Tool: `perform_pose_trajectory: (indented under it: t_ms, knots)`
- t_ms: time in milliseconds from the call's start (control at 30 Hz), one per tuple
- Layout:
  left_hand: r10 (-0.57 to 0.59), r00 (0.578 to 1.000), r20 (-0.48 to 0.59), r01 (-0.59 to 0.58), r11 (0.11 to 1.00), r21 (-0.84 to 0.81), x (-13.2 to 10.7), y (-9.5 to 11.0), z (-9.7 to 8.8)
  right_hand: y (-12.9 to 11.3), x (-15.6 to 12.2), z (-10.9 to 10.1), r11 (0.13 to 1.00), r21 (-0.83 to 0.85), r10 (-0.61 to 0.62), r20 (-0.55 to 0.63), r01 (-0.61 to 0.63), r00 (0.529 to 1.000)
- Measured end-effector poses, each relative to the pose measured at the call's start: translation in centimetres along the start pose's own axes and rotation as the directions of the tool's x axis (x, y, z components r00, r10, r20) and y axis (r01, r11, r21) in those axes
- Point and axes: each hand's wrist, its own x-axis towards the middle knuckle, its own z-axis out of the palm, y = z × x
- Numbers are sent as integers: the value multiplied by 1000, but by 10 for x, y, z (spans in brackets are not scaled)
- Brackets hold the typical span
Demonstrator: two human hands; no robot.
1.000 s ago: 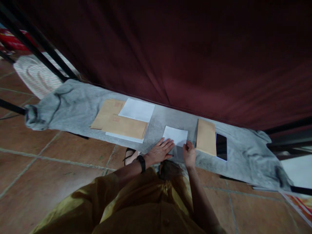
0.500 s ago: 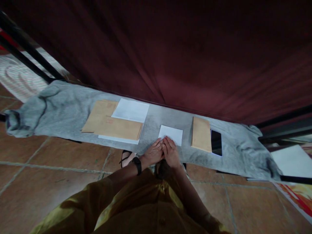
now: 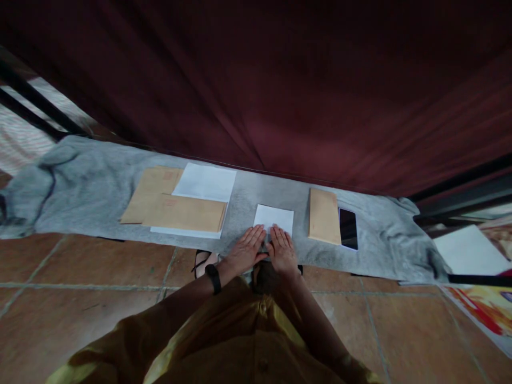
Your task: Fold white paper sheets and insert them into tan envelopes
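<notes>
A small white sheet of paper point(image 3: 274, 215), seemingly folded, lies on the grey cloth in front of me. Flat on its near edge rests my left hand point(image 3: 248, 248), fingers stretched out. My right hand point(image 3: 283, 250) lies beside it on the same edge, fingers extended, a narrow gap between the two. On the left are brown envelopes point(image 3: 182, 210) with white sheets point(image 3: 205, 181) above and beneath them. To the right sits another brown envelope stack point(image 3: 324, 216), with a phone point(image 3: 348, 228) touching its right side.
The grey cloth point(image 3: 376, 234) covers a long narrow bench. A dark red curtain point(image 3: 280, 96) hangs behind it. Black metal bars point(image 3: 464, 186) stand at both ends. White paper point(image 3: 470, 250) lies off the right end, above the tiled floor point(image 3: 408, 320).
My hands, close together at the middle of the paper's near edge, have spread slightly apart and flattened. The whole view has shifted a little.
</notes>
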Motion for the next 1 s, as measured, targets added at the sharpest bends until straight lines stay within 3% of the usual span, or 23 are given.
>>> perform_pose_trajectory:
  t_ms: [333, 567, 800, 1000]
  knots:
    - [-48, 999, 22, 46, 998, 51, -7, -4, -7, 13, -15, -3, 999, -27, -40, -37, 39, 999]
    - [-81, 996, -27, 81, 996, 23, -5, -3, -5, 16, -21, -4, 998, -65, -13, -53, 9, 999]
    - [-97, 991, -96, 96, 995, -20, 29, 0, -6, 15, -21, -3, 994, -112, -29, -71, 21, 997]
    - [-194, 979, -60, 194, 981, -16, 59, -4, 6, 14, -20, -3, 984, -176, -36, -91, 20, 995]
